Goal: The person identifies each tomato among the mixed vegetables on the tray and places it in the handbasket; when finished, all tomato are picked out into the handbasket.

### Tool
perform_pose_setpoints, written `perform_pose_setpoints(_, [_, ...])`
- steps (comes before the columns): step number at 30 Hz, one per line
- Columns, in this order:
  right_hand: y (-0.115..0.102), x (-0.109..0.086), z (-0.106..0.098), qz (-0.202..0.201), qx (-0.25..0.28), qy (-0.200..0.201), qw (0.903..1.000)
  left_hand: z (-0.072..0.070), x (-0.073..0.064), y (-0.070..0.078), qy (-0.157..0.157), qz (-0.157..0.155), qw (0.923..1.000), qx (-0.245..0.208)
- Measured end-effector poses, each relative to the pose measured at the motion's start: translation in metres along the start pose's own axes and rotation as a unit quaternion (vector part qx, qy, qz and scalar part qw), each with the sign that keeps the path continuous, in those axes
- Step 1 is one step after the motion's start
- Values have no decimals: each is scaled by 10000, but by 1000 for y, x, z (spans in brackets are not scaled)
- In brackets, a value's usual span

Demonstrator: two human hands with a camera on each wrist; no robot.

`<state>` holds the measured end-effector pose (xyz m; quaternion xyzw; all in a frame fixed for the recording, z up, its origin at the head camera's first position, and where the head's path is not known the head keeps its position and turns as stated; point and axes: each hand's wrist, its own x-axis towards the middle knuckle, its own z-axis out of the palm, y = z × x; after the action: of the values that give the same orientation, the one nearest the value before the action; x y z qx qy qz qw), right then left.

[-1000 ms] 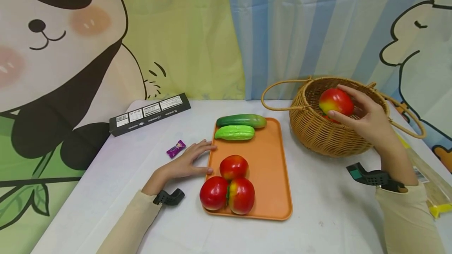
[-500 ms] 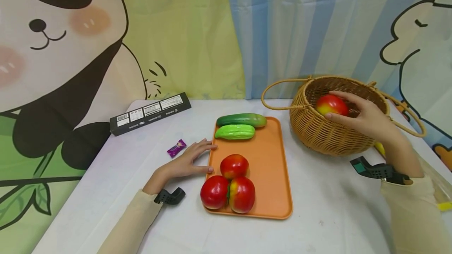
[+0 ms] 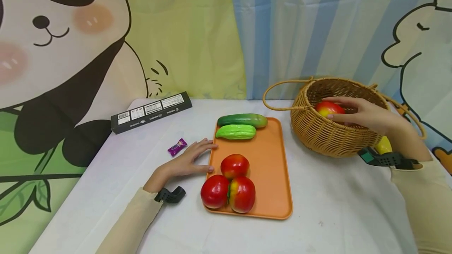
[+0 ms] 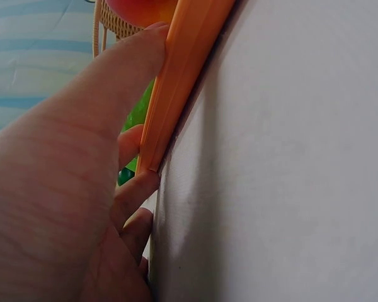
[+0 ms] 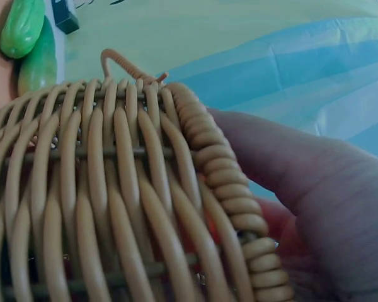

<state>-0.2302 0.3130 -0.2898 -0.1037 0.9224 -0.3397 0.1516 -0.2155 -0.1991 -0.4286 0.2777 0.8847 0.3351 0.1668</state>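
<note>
My right hand (image 3: 367, 116) holds a glossy red-and-yellow fruit (image 3: 328, 107) with fingers and thumb around it, in the mouth of the wicker basket (image 3: 328, 140). The right wrist view shows the basket's weave (image 5: 123, 182) with the thumb over its rim; the fruit is mostly hidden. My left hand (image 3: 187, 160) lies at the left edge of the orange tray (image 3: 270, 167), fingers loosely spread. In the left wrist view its thumb and fingertips touch the tray's side (image 4: 183, 75). Three similar fruits (image 3: 234, 166) sit at the tray's near left, one overhanging its edge.
A dark green cucumber (image 3: 242, 120) and a light green ridged vegetable (image 3: 236, 131) lie at the tray's far end. Left of the tray are a purple-wrapped sweet (image 3: 177, 147) and a long black box (image 3: 152, 113). Something yellow (image 3: 384, 145) shows behind my right wrist.
My right hand has moved down with the fruit, slightly leftward, lower into the basket's mouth. The left hand and the things on the tray have stayed in place.
</note>
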Motion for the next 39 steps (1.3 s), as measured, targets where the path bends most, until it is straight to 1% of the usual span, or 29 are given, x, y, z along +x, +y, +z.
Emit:
perform_pose_setpoints(5, [2,6,-1,-101,138,-188,9997,0,0,1,-3,-13,10000,11])
perform_pose_setpoints(11, [2,7,-1,-124,183,-200,9996,-1,0,2,-9,-29,10000,31])
perform_pose_setpoints(19, [4,5,0,-232,154,27,9996,0,1,0,-5,-8,10000,70])
perform_pose_setpoints(26, [3,2,1,-291,253,71,9992,0,1,-1,2,-18,10000,61])
perform_pose_setpoints(32, [2,0,3,-382,57,252,9989,0,1,-1,8,36,9999,103])
perform_pose_setpoints(39, [1,-2,7,-505,-161,484,9974,0,1,-1,-1,30,10000,63])
